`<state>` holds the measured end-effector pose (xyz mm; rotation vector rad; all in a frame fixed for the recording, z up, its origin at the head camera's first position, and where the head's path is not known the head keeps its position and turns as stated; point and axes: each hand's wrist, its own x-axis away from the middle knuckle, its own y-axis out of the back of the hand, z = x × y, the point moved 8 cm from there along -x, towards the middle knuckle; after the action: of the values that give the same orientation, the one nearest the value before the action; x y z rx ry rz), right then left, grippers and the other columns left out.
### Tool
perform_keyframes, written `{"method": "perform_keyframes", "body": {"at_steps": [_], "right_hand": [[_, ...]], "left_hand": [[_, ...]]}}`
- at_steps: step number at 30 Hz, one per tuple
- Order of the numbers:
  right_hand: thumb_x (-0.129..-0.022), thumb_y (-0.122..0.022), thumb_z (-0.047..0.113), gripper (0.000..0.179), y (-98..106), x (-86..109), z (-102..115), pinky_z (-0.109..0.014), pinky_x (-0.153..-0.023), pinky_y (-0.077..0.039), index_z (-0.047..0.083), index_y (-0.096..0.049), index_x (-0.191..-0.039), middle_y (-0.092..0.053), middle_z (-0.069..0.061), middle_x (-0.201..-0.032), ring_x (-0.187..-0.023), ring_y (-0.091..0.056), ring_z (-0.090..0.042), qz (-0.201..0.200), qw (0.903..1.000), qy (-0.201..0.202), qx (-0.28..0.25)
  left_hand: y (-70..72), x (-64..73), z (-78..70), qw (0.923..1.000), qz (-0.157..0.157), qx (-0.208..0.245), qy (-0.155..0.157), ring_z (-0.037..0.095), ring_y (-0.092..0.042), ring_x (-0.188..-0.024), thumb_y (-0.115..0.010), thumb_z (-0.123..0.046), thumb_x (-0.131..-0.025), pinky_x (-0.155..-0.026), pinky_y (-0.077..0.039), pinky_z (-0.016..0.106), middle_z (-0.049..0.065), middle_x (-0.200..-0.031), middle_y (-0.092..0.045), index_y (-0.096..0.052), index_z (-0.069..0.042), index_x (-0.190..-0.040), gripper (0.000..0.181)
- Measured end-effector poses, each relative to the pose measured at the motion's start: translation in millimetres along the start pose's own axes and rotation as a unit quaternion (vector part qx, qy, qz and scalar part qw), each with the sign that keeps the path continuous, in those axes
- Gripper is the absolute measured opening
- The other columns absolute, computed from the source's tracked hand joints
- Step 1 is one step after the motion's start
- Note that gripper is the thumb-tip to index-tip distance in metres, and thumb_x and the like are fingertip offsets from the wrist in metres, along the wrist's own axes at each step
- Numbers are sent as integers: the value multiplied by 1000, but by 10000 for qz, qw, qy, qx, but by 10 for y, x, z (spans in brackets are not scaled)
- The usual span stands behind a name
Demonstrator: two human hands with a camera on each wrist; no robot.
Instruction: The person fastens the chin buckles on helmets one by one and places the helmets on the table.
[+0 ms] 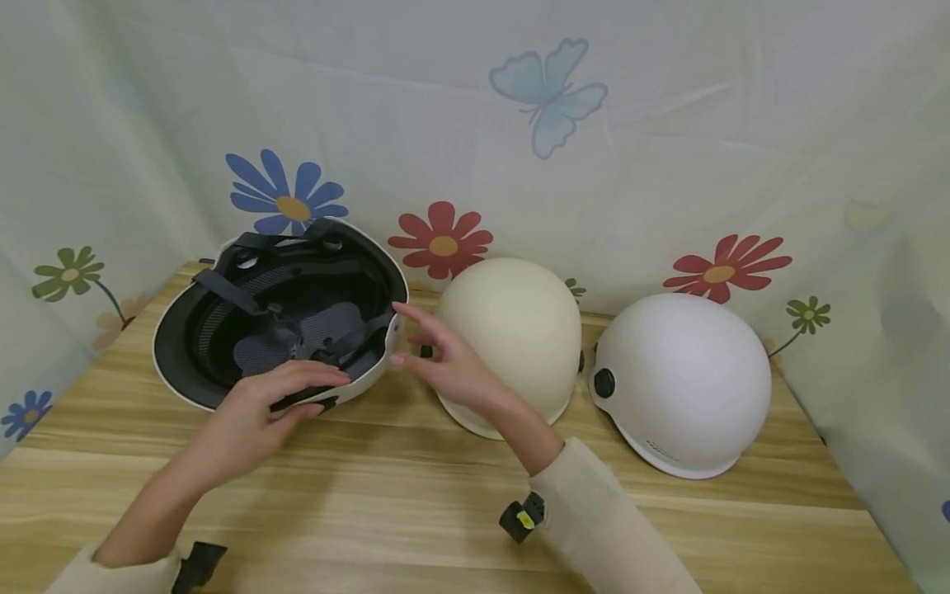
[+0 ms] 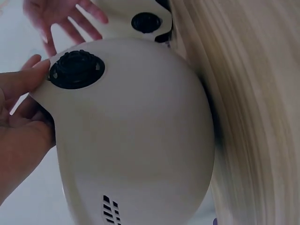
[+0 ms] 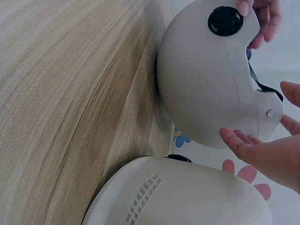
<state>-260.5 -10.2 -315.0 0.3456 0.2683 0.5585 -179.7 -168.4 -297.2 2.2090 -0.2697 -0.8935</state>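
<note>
An upturned white helmet (image 1: 364,379) lies on its crown at the left, its black lining (image 1: 304,322) and dark straps facing up. My left hand (image 1: 248,417) grips its near rim beside a black round knob (image 2: 77,69), fingers inside and thumb outside. At the helmet's right edge is my right hand (image 1: 453,363), fingers spread and fairly straight. In the right wrist view its fingertips reach the shell near a small rivet (image 3: 270,113); whether they press on it I cannot tell.
A cream helmet (image 1: 512,338) stands crown up in the middle, close under my right forearm. A white helmet (image 1: 690,379) with a black side knob is at the right. Behind the wooden table (image 1: 356,511) hangs a flowered cloth (image 1: 668,165).
</note>
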Motion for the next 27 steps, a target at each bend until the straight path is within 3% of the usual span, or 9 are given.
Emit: {"method": "perform_keyframes", "body": {"at_steps": [7, 15, 21, 27], "right_hand": [[-88, -61, 10, 56, -19, -22, -10, -37, -91, -42, 16, -36, -138, -35, -7, -140, -116, -47, -30, -99, 9998, 34, -146], [-88, -61, 8, 47, 10, -16, -40, -30, -83, -48, 11, -41, -131, -40, -10, -133, -109, -52, -29, -399, 9983, 60, -429], [-88, -59, 5, 41, 32, -21, -32, -29, -84, -48, 7, -42, -125, -44, -13, -127, -105, -54, -31, -552, 9972, 352, -365], [-87, -61, 4, 40, 55, -26, -99, -28, -81, -49, 8, -44, -123, -47, -14, -124, -102, -56, -29, -641, 9967, 216, -452]], "left_hand": [[-130, 15, -63, 10000, 11, -71, -38, 15, -53, -108, -74, 9, -67, -88, -34, 8, -2, -117, -58, -62, -14, -114, 53], [-202, 49, -120, 9998, 103, 175, -89, 15, -51, -111, -71, 6, -73, -87, -35, 10, -1, -122, -54, -61, -18, -116, 50], [-167, 68, -193, 10000, 25, -54, 21, 16, -50, -112, -73, 2, -72, -87, -35, 8, -1, -123, -53, -62, -22, -115, 51], [-43, 99, -246, 9994, -244, -233, 100, 16, -51, -110, -75, 2, -70, -87, -33, 7, 0, -120, -55, -64, -20, -112, 49]]}}
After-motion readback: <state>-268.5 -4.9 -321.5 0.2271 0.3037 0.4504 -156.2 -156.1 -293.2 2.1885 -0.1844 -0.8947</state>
